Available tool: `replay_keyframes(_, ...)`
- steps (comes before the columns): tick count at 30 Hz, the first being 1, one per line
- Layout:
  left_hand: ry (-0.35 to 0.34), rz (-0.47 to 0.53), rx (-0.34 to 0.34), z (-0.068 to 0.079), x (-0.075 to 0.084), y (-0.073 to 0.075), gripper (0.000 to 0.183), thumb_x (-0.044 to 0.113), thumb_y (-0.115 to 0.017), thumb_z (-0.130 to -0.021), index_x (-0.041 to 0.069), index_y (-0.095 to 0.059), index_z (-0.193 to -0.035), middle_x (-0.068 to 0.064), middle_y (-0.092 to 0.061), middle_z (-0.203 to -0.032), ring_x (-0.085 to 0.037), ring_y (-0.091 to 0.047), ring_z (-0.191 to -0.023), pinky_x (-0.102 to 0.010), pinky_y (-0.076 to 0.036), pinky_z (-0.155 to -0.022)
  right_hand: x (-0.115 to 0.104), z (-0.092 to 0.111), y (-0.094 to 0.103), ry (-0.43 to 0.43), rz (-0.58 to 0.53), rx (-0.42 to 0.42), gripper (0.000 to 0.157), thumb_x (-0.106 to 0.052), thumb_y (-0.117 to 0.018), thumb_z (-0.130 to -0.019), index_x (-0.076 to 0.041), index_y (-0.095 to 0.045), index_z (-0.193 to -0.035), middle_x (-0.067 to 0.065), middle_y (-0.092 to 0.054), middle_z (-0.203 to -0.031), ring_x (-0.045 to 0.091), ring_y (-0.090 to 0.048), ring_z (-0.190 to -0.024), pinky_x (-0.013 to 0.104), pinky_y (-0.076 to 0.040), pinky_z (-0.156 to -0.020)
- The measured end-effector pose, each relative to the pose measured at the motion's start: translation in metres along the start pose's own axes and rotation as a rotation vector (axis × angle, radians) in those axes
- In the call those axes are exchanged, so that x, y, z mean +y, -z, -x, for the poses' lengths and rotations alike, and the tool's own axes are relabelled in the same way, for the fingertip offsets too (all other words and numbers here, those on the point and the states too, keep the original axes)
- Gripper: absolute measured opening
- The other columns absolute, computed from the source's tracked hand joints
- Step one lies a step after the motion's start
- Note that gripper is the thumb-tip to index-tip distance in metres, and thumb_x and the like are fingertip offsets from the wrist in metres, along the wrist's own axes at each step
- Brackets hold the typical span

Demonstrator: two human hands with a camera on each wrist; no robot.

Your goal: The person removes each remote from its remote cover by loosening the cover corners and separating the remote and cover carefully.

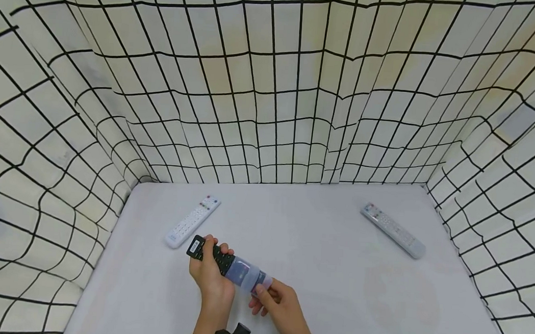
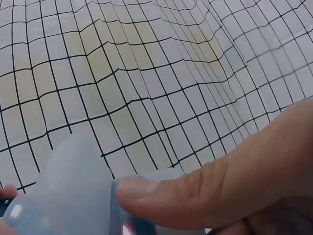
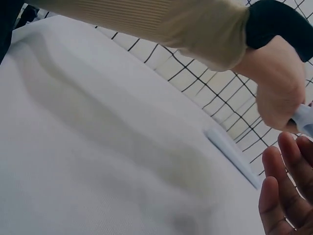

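Observation:
A black remote control (image 1: 223, 260) lies across my left hand (image 1: 214, 275), which grips it with the thumb over the buttons. A translucent bluish sleeve (image 1: 241, 273) covers the remote's lower end and extends toward my right hand (image 1: 283, 310). There the right thumb and fingers pinch the sleeve's far end, with the other fingers loosely spread below. Up close in the left wrist view, the right thumb (image 2: 190, 196) presses on the cloudy sleeve (image 2: 76, 186). In the right wrist view, the left hand (image 3: 279, 90) holds the sleeved remote above my right fingers (image 3: 288, 181).
On the white table (image 1: 334, 273), a white remote (image 1: 192, 221) lies to the left of my hands. A pale grey remote (image 1: 393, 230) lies at the back right. White walls with black grid lines (image 1: 295, 87) enclose the table's back and sides.

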State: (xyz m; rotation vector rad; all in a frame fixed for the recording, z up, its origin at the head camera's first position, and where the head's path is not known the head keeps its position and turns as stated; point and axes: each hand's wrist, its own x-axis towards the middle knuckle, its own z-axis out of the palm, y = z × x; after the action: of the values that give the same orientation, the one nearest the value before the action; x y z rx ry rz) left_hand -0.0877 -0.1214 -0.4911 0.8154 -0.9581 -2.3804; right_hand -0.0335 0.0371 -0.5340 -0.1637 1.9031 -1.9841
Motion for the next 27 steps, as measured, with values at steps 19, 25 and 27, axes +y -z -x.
replay_keyframes(19, 0.052, -0.041, -0.025, -0.017, 0.002, -0.009, 0.016, 0.019, -0.057, -0.108, 0.004, -0.054, -0.111, 0.002, -0.055, -0.088, -0.007, -0.056, -0.060, -0.021, -0.054, -0.057, -0.006, 0.004, -0.008, 0.046, 0.046, 0.027, 0.039, -0.029, -0.060, -0.106, 0.008, -0.070, -0.101, 0.028, -0.072, -0.092, 0.003, -0.065, -0.075, 0.019, -0.053, -0.070)
replay_keyframes(25, 0.155, -0.038, 0.000, -0.018, 0.005, -0.007, 0.020, 0.023, -0.063, -0.105, 0.003, -0.057, -0.108, 0.002, -0.056, -0.085, -0.008, -0.056, -0.059, -0.022, -0.053, -0.058, -0.008, 0.011, -0.005, 0.055, 0.104, 0.016, 0.034, -0.033, -0.061, -0.106, -0.002, -0.073, -0.098, 0.019, -0.074, -0.088, 0.004, -0.064, -0.075, 0.021, -0.053, -0.068)
replay_keyframes(27, 0.189, -0.045, 0.003, -0.018, 0.005, -0.007, 0.021, 0.025, -0.065, -0.104, 0.005, -0.058, -0.104, 0.001, -0.055, -0.084, -0.008, -0.056, -0.059, -0.022, -0.053, -0.059, -0.009, 0.013, -0.004, 0.064, 0.137, 0.010, 0.034, -0.035, -0.060, -0.106, -0.004, -0.074, -0.097, 0.015, -0.075, -0.087, 0.006, -0.064, -0.074, 0.021, -0.053, -0.067)
